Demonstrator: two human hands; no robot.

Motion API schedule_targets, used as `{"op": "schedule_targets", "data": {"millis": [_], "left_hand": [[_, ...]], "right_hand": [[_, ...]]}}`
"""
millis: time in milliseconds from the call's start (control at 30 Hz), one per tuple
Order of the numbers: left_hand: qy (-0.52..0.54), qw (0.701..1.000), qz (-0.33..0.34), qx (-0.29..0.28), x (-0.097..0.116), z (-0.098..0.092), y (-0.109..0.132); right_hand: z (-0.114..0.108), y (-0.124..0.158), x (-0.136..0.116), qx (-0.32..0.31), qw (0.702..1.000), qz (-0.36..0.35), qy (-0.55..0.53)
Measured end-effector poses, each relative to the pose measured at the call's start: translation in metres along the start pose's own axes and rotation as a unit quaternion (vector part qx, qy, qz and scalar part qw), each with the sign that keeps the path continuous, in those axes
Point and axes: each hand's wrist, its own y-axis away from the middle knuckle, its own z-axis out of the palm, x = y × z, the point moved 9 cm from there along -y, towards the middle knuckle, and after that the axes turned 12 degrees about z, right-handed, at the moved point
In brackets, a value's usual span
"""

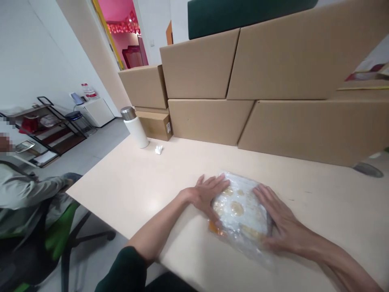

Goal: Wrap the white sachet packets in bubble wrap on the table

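Observation:
A flat package in clear plastic, pale with round tan patches and an orange corner, lies on the table. My left hand rests along its left edge, fingers stretched out and spread over the upper left part, thumb low on the left side. Around the right edge curves my right hand; its fingers press on the upper right part and its thumb is by the lower right corner. The palm of that hand covers part of the package. Loose wrap extends past the lower edge.
Stacked cardboard boxes line the table's back edge. A white thermos with a metal lid and a crumpled tissue are at the back left. To the left, a person sits beyond the table edge. A dark shelf cart stands farther off.

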Motion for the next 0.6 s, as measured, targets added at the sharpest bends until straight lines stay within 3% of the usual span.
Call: {"op": "schedule_targets", "data": {"millis": [267, 433, 600], "left_hand": [[-0.026, 0.999, -0.019, 0.044, -0.002, 0.002, -0.004], [0.004, 1.000, 0.010, 0.029, -0.001, 0.001, -0.003], [0.023, 0.997, 0.017, 0.076, 0.002, -0.002, -0.001]], "right_hand": [[0.000, 0.000, -0.004, 0.051, 0.998, 0.000, 0.025], [0.002, -0.001, 0.004, 0.039, 0.999, -0.007, 0.020], [-0.012, -0.005, -0.002, 0.023, 0.999, 0.016, -0.016]]}}
